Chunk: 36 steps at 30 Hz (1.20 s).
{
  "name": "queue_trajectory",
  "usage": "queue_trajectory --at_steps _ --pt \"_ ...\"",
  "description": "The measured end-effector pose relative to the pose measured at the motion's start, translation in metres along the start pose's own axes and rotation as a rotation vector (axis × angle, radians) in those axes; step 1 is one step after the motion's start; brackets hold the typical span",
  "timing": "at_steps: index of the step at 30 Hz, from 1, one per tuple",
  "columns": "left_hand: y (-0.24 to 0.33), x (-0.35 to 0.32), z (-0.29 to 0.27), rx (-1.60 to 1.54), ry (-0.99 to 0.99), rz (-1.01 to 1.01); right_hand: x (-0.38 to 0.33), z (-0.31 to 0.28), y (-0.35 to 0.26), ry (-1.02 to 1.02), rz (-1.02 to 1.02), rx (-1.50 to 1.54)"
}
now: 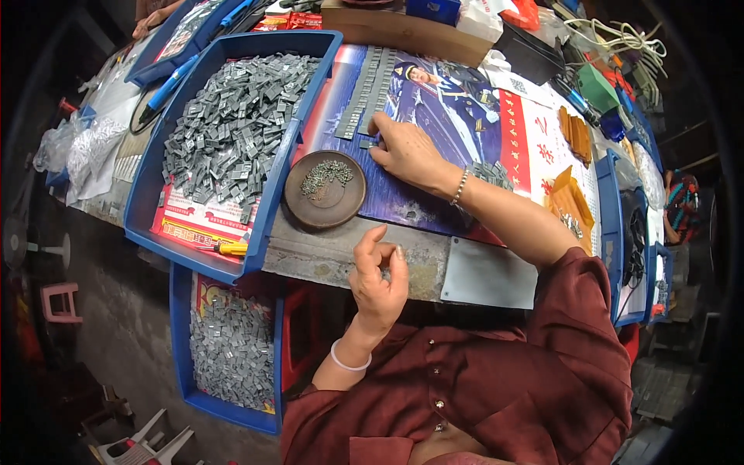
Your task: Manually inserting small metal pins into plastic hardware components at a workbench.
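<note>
My right hand [411, 153] reaches over a poster-covered board. Its thumb and index finger are closed at a small grey rectangular piece [366, 144], by the near end of two lined-up rows of grey pieces [363, 105]. My left hand [380, 279] is raised in front of the table edge, fingers loosely curled, index tip and thumb apart, nothing visible between them. Between my hands and the big tray sits a round brown dish [297, 203] with a heap of tiny metal parts [327, 177]. More loose grey pieces [492, 175] lie under my right forearm.
A blue tray [267, 256] heaped with grey pieces stands on the left of the table; another blue bin [184, 364] of them sits lower down. A wooden block [403, 35] lies at the back. Orange paper [570, 198], cables [620, 43] and blue trays [611, 240] crowd the right.
</note>
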<state>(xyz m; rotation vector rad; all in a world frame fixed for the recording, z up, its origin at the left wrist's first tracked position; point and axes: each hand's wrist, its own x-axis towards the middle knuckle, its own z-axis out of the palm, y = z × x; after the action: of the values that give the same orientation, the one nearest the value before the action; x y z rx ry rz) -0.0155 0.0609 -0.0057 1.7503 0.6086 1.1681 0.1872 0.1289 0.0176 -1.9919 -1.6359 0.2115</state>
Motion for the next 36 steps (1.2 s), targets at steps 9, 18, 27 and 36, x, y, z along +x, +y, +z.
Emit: queue_trajectory --at_steps 9,18,27,36 --pt "0.000 -0.001 0.000 0.007 0.006 -0.001 0.009 0.008 -0.001 0.049 0.008 0.058" --pt "0.002 -0.001 0.003 0.008 0.006 0.017 0.009 0.003 0.000 0.079 0.035 0.046" --pt "-0.001 -0.003 0.001 0.033 0.031 0.012 -0.058 -0.051 -0.023 -0.186 -0.058 0.202" --pt "-0.001 -0.005 0.005 0.072 0.006 0.000 -0.062 -0.027 -0.027 -0.127 -0.124 0.228"
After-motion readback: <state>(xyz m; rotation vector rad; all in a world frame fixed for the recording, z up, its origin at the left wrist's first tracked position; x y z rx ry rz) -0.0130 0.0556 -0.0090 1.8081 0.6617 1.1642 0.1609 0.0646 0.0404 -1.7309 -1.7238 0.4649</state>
